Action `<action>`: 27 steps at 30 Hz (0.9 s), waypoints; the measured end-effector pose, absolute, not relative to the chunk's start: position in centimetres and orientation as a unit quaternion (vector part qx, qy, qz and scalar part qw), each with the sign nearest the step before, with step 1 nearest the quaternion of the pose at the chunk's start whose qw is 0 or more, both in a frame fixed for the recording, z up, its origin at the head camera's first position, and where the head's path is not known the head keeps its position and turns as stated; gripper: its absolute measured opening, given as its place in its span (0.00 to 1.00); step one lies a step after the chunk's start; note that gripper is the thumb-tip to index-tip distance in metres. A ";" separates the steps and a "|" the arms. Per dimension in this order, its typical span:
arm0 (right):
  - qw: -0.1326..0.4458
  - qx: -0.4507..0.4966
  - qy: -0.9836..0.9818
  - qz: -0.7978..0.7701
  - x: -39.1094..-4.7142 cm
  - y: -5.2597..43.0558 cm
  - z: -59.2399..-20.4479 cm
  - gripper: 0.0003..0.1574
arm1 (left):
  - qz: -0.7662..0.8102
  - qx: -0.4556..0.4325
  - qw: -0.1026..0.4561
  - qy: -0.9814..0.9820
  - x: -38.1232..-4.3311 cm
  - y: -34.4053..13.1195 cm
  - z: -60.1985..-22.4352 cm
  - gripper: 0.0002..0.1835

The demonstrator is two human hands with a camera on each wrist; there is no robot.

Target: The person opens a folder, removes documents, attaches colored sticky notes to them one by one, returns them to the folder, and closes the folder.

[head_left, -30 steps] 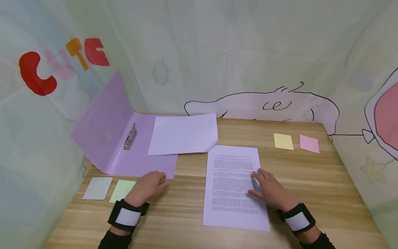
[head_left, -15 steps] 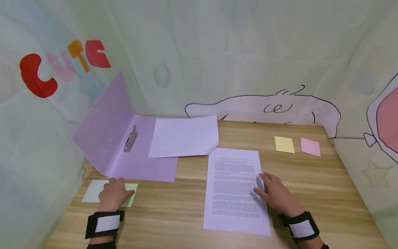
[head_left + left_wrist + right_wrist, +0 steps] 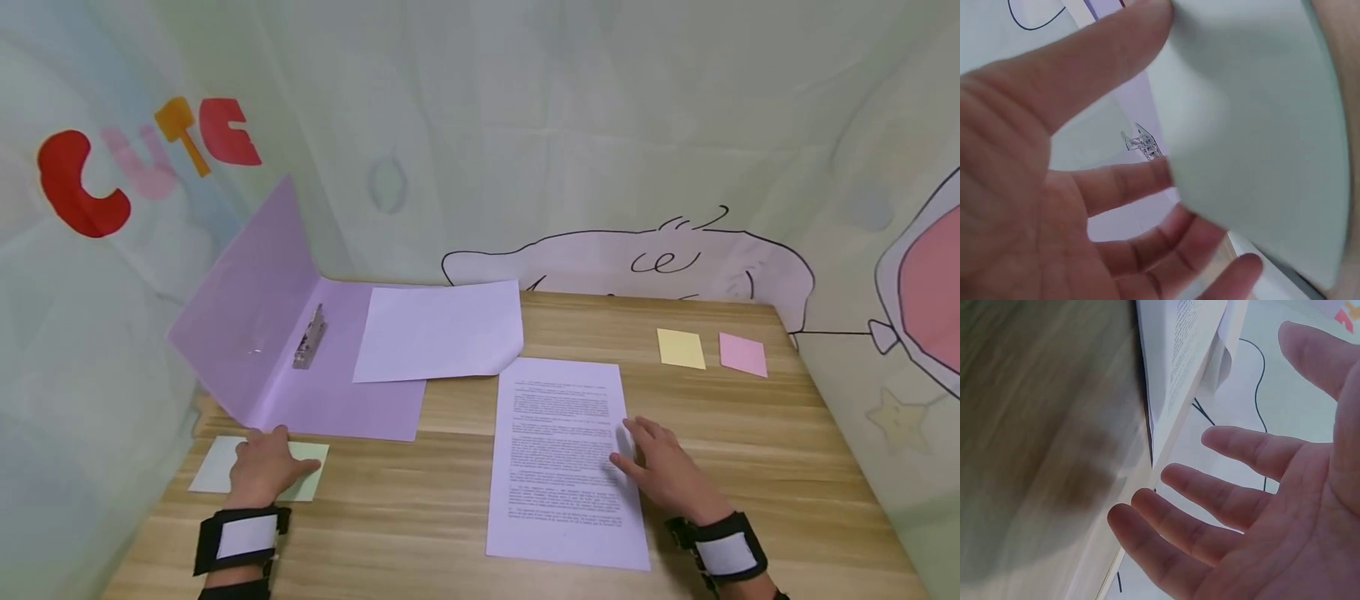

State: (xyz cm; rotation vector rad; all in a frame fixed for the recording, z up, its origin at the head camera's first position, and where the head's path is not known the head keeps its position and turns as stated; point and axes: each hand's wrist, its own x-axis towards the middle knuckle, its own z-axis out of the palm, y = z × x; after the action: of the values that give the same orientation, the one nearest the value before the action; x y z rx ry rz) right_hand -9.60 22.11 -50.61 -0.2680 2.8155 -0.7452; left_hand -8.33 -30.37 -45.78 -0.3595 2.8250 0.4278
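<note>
My left hand [image 3: 258, 473] lies over the pale green note [image 3: 315, 454], fingers spread, between it and the pale white-blue note [image 3: 210, 467]. In the left wrist view, the thumb and fingertips are right at the edges of the green note [image 3: 1260, 125]. My right hand [image 3: 663, 467] is at the right edge of the printed sheet [image 3: 562, 458], its fingers relaxed and parted. The right wrist view has that hand [image 3: 1254, 506] with nothing in its palm. Behind the left hand stands the purple folder [image 3: 352, 408], its cover raised and its metal clip [image 3: 310, 337] showing.
A blank white sheet [image 3: 442, 329] overlaps the folder's right side and reaches the printed sheet's top corner. Toward the back right lie a yellow note [image 3: 681, 348] and a pink note [image 3: 742, 354]. A patterned cloth [image 3: 480, 150] hangs along the back of the wooden table [image 3: 390, 533].
My left hand has moved left from the folder's front edge to the green and white-blue notes. The right hand has drawn slightly right, toward the printed sheet's edge.
</note>
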 end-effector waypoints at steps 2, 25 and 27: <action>0.103 -0.093 0.958 -0.253 -9.6 22.1 -50.6 0.44 | 0.156 -0.116 0.116 0.974 -8.3 -30.5 -45.9 0.31; 0.074 -0.135 0.952 -0.266 -11.1 21.9 -48.9 0.30 | 0.373 0.086 0.024 0.924 -12.0 -23.4 -43.2 0.06; 0.075 -0.141 0.947 -0.279 -11.4 21.4 -48.6 0.30 | 0.404 0.090 0.018 0.910 -12.7 -21.6 -43.1 0.06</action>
State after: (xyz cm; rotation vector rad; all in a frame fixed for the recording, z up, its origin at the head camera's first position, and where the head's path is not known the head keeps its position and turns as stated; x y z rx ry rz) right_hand -11.44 21.45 -48.55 -0.4218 2.8405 -0.8370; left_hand -12.71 -21.64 -43.07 0.2804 2.8265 1.2565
